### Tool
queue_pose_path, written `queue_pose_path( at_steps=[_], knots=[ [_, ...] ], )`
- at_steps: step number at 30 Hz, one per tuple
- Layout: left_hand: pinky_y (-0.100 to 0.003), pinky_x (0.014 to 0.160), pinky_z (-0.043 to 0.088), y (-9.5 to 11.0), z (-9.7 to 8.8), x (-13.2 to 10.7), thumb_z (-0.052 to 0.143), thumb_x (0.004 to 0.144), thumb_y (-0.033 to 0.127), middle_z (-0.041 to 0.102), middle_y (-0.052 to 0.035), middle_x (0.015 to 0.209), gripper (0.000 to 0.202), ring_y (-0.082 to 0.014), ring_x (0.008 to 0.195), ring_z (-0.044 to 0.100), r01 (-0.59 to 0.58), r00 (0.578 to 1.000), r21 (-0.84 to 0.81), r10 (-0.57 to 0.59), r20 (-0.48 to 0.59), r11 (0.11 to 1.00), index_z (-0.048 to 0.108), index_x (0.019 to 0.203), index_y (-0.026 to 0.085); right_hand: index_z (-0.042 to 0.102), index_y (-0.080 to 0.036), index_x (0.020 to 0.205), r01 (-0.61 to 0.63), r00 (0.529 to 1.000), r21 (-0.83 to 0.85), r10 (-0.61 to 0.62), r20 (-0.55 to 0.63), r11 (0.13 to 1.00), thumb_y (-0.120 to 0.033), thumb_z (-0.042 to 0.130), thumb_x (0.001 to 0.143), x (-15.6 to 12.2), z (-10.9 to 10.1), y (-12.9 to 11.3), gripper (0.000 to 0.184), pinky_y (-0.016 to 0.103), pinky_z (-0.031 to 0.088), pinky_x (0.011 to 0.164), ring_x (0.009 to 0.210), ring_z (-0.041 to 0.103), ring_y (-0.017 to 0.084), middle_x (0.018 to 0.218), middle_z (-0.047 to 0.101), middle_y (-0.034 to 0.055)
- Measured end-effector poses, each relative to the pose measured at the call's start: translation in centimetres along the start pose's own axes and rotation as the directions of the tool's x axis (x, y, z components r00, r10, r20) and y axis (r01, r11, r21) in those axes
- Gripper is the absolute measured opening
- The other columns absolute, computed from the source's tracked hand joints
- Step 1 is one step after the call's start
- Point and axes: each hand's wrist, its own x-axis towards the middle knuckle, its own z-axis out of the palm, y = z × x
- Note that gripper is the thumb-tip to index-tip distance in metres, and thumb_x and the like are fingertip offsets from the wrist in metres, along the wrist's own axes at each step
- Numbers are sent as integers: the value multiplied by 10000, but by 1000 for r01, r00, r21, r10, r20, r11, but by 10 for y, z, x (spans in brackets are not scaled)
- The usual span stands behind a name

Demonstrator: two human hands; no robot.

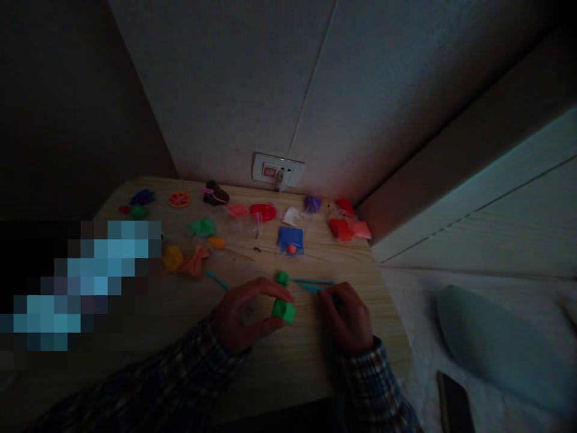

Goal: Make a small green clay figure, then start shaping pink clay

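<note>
My left hand (238,316) pinches a green block of modelling clay (283,311) between thumb and fingers, just above the table. A dent or notch shows in the block's top. My right hand (347,316) is closed round a light-blue clay knife (311,289), its blade pointing left toward the block without touching it. Just beyond lies a smaller green clay lump (283,278), with a thin blue modelling stick (313,281) beside it. A second blue tool (217,279) lies by my left hand, partly hidden behind it.
Bags of clay lie across the wooden table (288,373): blue (291,237), red (341,229), green (202,227) and orange (193,263). Finished pieces stand at the back left, among them an orange wheel-like disc (179,199). A socket (278,170) is on the wall; a phone (455,402) lies right.
</note>
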Motion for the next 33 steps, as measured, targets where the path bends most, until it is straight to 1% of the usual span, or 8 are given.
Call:
queue_pose_path(
  at_steps=[3, 7, 13, 17, 24, 27, 29, 33],
  knots=[
    [-322, 791, 515, -4, -2, 1, 642, 757, 297, 668, -77, 918, 231, -196, 882, 622, 121, 993, -318, -112, 44, 940, 625, 945, 165, 571, -164, 813, 77, 997, -46, -76, 6, 996, -310, 464, 863, 0, 7, 2, 189, 313, 428, 685, 764, 514, 188, 778, 547, 63],
    [-258, 676, 521, -6, -1, 4, 688, 718, 310, 674, -66, 847, 242, -178, 809, 638, 189, 982, -575, -158, 103, 796, 654, 904, 159, 563, -172, 874, 161, 987, -139, -163, -9, 977, -299, 494, 845, -2, 8, 6, 147, 343, 415, 704, 796, 510, 203, 820, 557, 64],
    [-209, 633, 498, -5, -1, 6, 719, 691, 288, 654, -24, 787, 235, -147, 728, 654, 218, 971, -806, -204, 123, 550, 671, 885, 163, 562, -178, 977, 182, 980, -240, -195, -31, 953, -278, 503, 837, -8, 4, 6, 183, 382, 380, 750, 850, 521, 222, 895, 575, 70],
    [-216, 578, 505, -7, -1, 4, 737, 667, 313, 667, -35, 737, 261, -154, 654, 661, 284, 956, -843, -196, 216, 457, 683, 852, 138, 556, -185, 1065, 227, 969, -247, -245, -44, 942, -264, 500, 838, -7, -2, 1, 247, 401, 377, 775, 895, 524, 231, 963, 569, 80],
    [-208, 569, 489, -6, 2, 3, 766, 628, 298, 660, -34, 712, 273, -148, 651, 649, 373, 928, -787, -186, 324, 491, 670, 815, 124, 483, -210, 1179, 305, 951, -19, -306, -52, 952, -318, 483, 866, -7, -37, -54, 332, 375, 408, 804, 978, 483, 226, 1056, 508, 81],
    [-205, 591, 478, -3, 2, 4, 770, 622, 298, 663, -27, 719, 270, -129, 653, 627, 417, 908, -747, -215, 358, 517, 654, 802, 133, 401, -175, 1267, 464, 885, 32, -464, 22, 885, -441, 490, 844, -11, -41, -84, 507, 370, 379, 864, 1064, 425, 242, 1160, 451, 96],
    [-207, 595, 469, -1, 2, 3, 785, 595, 307, 656, -19, 702, 294, -122, 643, 606, 453, 891, -716, -258, 373, 531, 639, 778, 129, 412, -154, 1260, 555, 832, -3, -555, 19, 832, -386, 463, 870, -13, -35, -94, 457, 387, 336, 911, 1099, 402, 248, 1214, 423, 104],
    [-179, 606, 446, -3, 1, 1, 798, 556, 355, 631, 0, 694, 362, -86, 635, 562, 507, 862, -642, -337, 379, 575, 630, 772, 118, 539, -193, 1106, 564, 813, -97, -572, -111, 820, -236, 499, 864, -12, -21, -95, 249, 384, 319, 914, 1082, 398, 234, 1174, 442, 70]
  ],
)
